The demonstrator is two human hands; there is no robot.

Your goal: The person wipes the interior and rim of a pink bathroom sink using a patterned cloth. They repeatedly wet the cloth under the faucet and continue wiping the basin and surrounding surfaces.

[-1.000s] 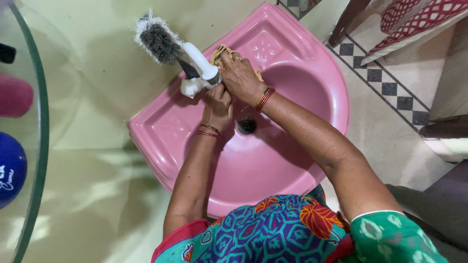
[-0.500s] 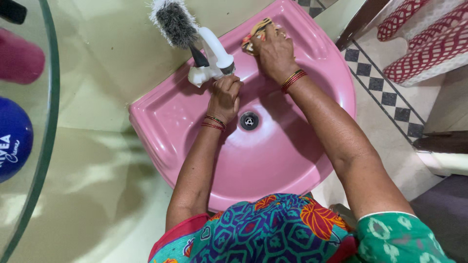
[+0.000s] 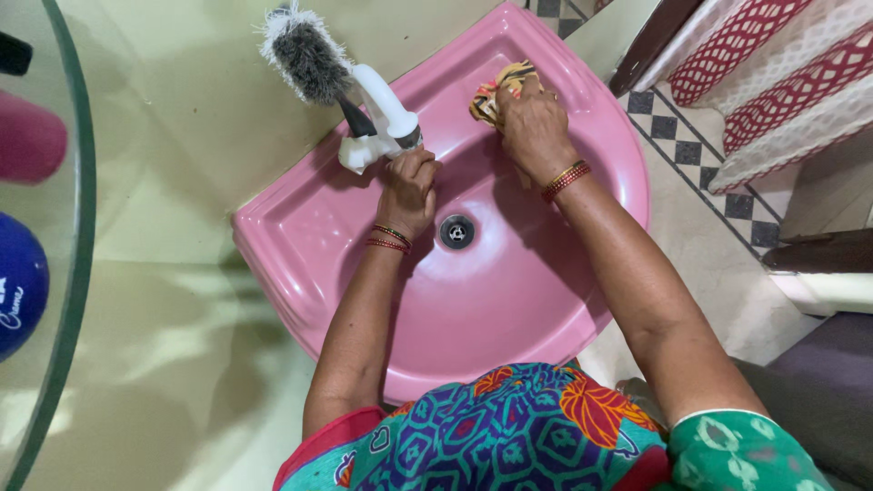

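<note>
Over the pink ceramic corner basin [image 3: 509,300], the right hand [image 3: 535,127] presses a crumpled orange patterned cloth [image 3: 496,91] against the far rim, fingers clenched on it. The left hand [image 3: 407,186] grips the white plastic tap [image 3: 386,114], beside a grey bristle brush [image 3: 305,55].

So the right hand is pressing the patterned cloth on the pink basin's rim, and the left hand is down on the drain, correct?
Not quite. In the head view the left hand is at the white tap, not on the drain, which lies uncovered beside it. The right hand does press the patterned cloth on the pink basin's rim.
</note>
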